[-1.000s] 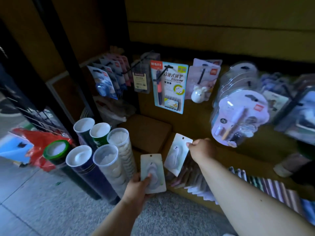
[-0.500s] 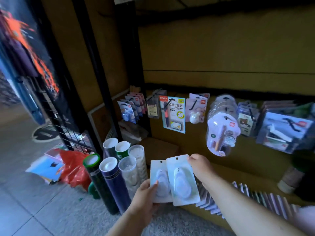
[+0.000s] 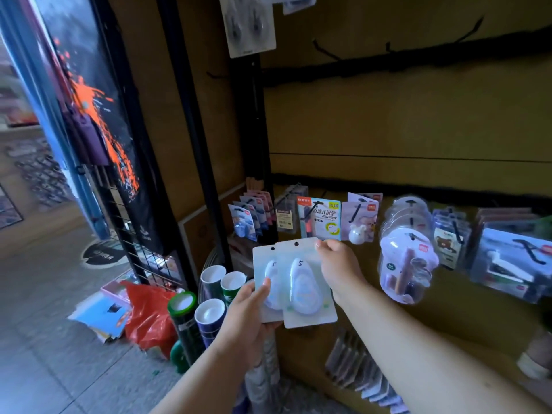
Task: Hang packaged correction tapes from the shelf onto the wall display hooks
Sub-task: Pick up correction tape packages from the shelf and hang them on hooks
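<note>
Two white carded correction tape packs overlap in front of the wall display. My left hand [image 3: 249, 312] grips the rear pack [image 3: 264, 265] from below, thumb on its blister. My right hand [image 3: 339, 265] pinches the upper right corner of the front pack [image 3: 306, 286]. Each card has a small hang hole at its top. Bare black hooks [image 3: 324, 50] stick out of the upper rail, well above both packs. Another carded pack [image 3: 251, 23] hangs at the top.
The lower rail carries hung stationery: blue tape packs [image 3: 243, 224], a pen pack [image 3: 319, 218], round blister packs [image 3: 406, 264]. Rolled paper tubes [image 3: 210, 312] stand on the floor at left beside a red bag [image 3: 148, 315]. Flat packs [image 3: 355, 366] lie on the shelf below.
Both hands lifted the packs up from shelf level and brought them together, so the right pack now overlaps the left one. The view tilted upward toward the upper hooks.
</note>
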`<action>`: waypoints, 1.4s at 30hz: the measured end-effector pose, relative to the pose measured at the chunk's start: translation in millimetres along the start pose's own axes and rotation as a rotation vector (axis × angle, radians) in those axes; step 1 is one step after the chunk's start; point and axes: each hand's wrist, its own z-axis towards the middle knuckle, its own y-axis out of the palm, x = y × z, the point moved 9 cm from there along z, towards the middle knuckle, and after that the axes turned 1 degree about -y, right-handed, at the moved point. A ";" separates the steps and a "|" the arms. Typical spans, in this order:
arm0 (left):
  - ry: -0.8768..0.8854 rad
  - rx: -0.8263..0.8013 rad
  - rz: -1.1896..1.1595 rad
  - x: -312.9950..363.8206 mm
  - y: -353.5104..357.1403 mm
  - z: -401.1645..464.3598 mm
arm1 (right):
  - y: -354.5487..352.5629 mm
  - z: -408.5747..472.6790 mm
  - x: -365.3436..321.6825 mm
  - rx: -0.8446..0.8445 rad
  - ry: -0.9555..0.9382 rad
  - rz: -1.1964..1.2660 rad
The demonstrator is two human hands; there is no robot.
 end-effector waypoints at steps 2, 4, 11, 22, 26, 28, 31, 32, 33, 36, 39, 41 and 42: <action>0.031 -0.055 0.004 12.0 11.7 -3.7 | 7.5 -0.7 -11.2 0.014 -0.014 0.011; 0.075 -0.060 0.004 22.9 16.3 -5.0 | 10.7 -0.5 -22.3 0.028 -0.041 0.020; 0.210 0.052 -0.020 66.1 1.4 5.7 | 33.9 -17.5 -51.9 -0.218 -0.161 0.197; 0.346 0.009 -0.072 145.7 -15.2 34.7 | 68.6 2.3 -113.5 -0.283 -0.233 0.275; 0.443 0.056 -0.106 187.7 -24.6 44.7 | 77.0 19.5 -166.9 -0.291 -0.332 0.281; 0.471 0.075 -0.141 206.5 -30.2 48.8 | 79.6 29.7 -194.9 -0.292 -0.366 0.288; 0.508 0.097 -0.130 227.6 -41.1 53.6 | 81.1 48.7 -232.9 -0.265 -0.434 0.248; 0.512 0.113 -0.130 231.2 -46.2 55.2 | 80.9 54.1 -243.7 -0.256 -0.448 0.235; 0.511 0.126 -0.134 233.2 -50.9 56.2 | 81.4 59.9 -253.0 -0.248 -0.459 0.224; 0.489 0.145 -0.147 231.8 -60.7 58.1 | 85.5 74.7 -272.9 -0.229 -0.467 0.195; 0.449 0.157 -0.179 224.6 -67.5 60.7 | 92.9 87.8 -280.5 -0.207 -0.449 0.165; 0.437 0.157 -0.195 221.5 -70.1 62.1 | 97.3 93.8 -280.3 -0.183 -0.432 0.131; 0.435 0.151 -0.201 220.8 -70.3 62.4 | 99.3 96.5 -279.3 -0.169 -0.423 0.111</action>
